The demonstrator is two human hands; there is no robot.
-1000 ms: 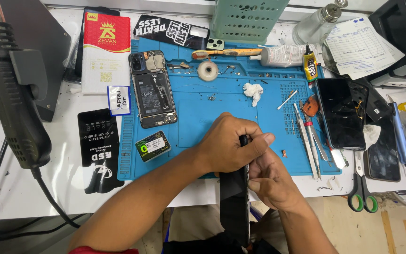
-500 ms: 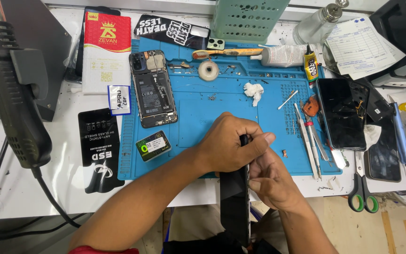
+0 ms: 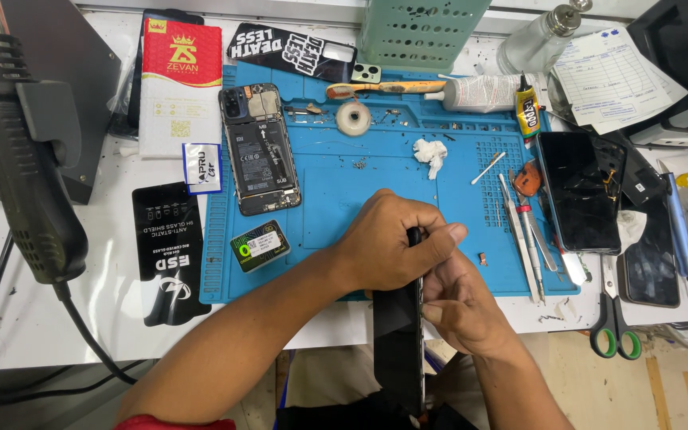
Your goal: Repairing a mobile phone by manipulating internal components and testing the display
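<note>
The white workbench (image 3: 57, 318) carries a blue repair mat (image 3: 344, 183) at its centre. A black heat gun (image 3: 17, 151) hangs at the far left, its cable trailing toward the near edge. On the mat's left part lies an opened phone chassis (image 3: 260, 151), rear face up with the internals exposed; a small rectangular battery module (image 3: 259, 245) lies just near of it. To the right of the mat, a black phone with a cracked display (image 3: 579, 191) rests flat. The black phone panel (image 3: 400, 350) is held edge-up at the near edge of the mat, overhanging the bench front. The left hand (image 3: 392, 243) clenches over the panel's far end, fingers curled across the top edge. The right hand (image 3: 463, 310) grasps the panel's right side from near, fingers pressed against its edge. Tweezers (image 3: 519, 239) lie on the mat just right of the hands. Green-handled scissors (image 3: 611, 318) lie at the near right. A tape roll (image 3: 353, 118) and a white wad (image 3: 430, 153) sit on the far part of the mat.
</note>
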